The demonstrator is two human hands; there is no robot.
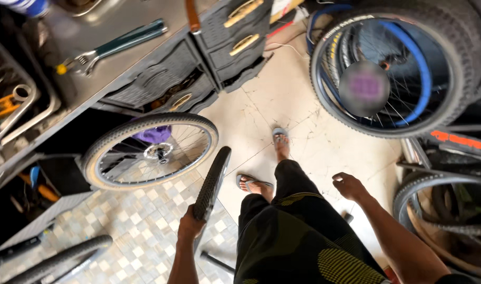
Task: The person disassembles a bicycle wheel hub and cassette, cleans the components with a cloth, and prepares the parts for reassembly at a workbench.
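The left hand (190, 225) was clamped on a wheel (212, 183), gripping its knobbly black tyre at the near edge. The wheel stood upright and edge-on to the camera, ahead of the person's left leg and above the floor (282, 100) where checkered tiles met pale ones. The right hand (350, 185) hung free at the person's right side, fingers loosely curled, holding nothing.

Just beyond the held wheel, a spoked wheel (151, 151) with a grey tyre leaned against a dark cabinet (161, 79) under the table (101, 31). A wrench (111, 47) with a dark green handle lay on the table. To its right stood drawers (240, 29) with tan handles.

At upper right, a large black wheel (393, 68) with a blue rim leaned among other tyres. More tyres (446, 210) were stacked at the right edge, near the right hand. Another tyre (56, 259) lay on the checkered tiles at lower left. The person wore dark trousers and flip-flops, both feet on the pale tiles.
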